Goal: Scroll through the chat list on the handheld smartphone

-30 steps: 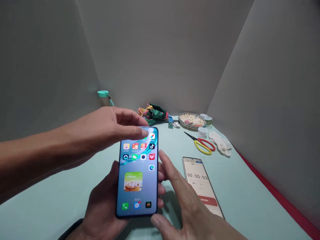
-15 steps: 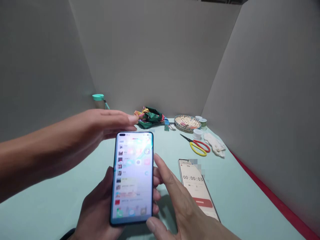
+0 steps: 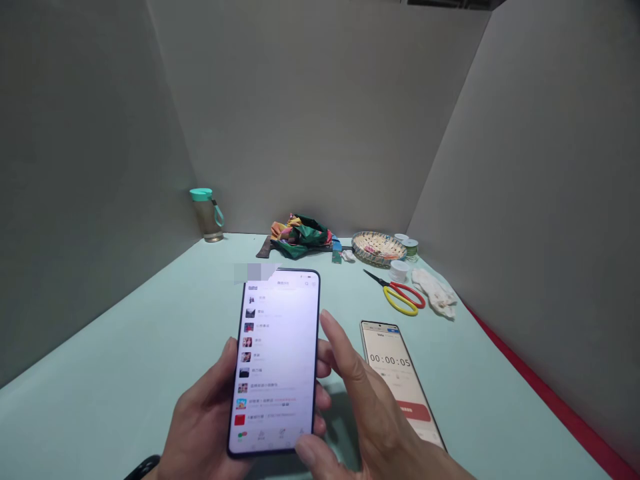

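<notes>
The left hand [image 3: 200, 420] grasps a smartphone [image 3: 277, 363] upright above the table [image 3: 125, 360], thumb along its left edge and fingers wrapped behind so their tips show past the right edge. The right hand [image 3: 365, 407] is released, holding nothing, its index finger raised just off the phone's right side at about 3 o'clock, thumb near the lower corner. The phone is a slim glass slab with rounded corners and a glossy dark rim, its lit screen showing a white list; that slick finish is the likely hazard, since a one-handed grip could let it slide and drop onto the second phone [image 3: 400, 380] lying flat at 4 o'clock with a timer on its screen. The table's cover looks like smooth, matte, pale green sheet. Far off at 1 o'clock lie scissors [image 3: 400, 293] with red and yellow loop handles, a round woven basket [image 3: 379, 247], a crumpled white cloth [image 3: 436, 291] and small plastic tubs [image 3: 399, 269]; at 12 o'clock bunched colourful fabric [image 3: 300, 235]; at 11 o'clock a clear bottle [image 3: 207, 215] with a teal lid.
</notes>
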### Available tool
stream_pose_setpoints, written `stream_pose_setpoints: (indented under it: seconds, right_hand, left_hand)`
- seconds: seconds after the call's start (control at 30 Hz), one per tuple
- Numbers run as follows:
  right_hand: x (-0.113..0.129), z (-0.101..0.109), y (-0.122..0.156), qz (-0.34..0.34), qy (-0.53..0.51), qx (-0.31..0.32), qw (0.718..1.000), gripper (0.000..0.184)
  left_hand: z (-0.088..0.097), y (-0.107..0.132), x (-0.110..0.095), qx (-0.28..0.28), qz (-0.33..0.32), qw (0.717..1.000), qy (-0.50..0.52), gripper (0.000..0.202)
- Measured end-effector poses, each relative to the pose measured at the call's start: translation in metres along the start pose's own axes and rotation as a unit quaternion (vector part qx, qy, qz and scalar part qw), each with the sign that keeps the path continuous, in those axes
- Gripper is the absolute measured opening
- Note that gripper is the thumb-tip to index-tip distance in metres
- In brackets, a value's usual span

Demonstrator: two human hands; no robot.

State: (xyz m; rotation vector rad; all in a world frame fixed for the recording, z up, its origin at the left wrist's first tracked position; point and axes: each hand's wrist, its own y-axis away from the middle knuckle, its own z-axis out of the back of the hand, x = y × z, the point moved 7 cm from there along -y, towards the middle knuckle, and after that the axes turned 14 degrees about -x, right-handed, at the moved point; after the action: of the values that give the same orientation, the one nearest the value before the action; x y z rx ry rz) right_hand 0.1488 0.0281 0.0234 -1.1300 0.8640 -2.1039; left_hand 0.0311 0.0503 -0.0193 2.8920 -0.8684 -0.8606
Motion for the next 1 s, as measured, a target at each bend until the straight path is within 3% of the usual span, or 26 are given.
stream_pose_setpoints:
  seconds: [0.2,0.4,0.57,1.0]
  right_hand:
    - [-0.0020,-0.0002,0.0036,0.010,-0.037,-0.027,0.999,0.087]
    - [-0.0008,-0.0025,0.0009,0.034,-0.025,-0.016,0.999,0.082]
    - [-0.0011,-0.0026,0.0027,0.053,-0.043,-0.042,0.997,0.080]
    - [0.0013,-0.0008,-0.0002,0.044,0.013,-0.013,0.999,0.072]
  left_hand:
    - [-0.0022,-0.0009,0.0014,-0.001,-0.013,1.000,-0.003,0.046]
    - [-0.0067,0.0007,0.0017,0.021,0.002,1.000,0.008,0.044]
    - [-0.0043,0.0002,0.0018,0.002,0.001,1.000,-0.008,0.042]
    - [0.0009,0.0028,0.0026,-0.027,0.004,1.000,-0.007,0.033]
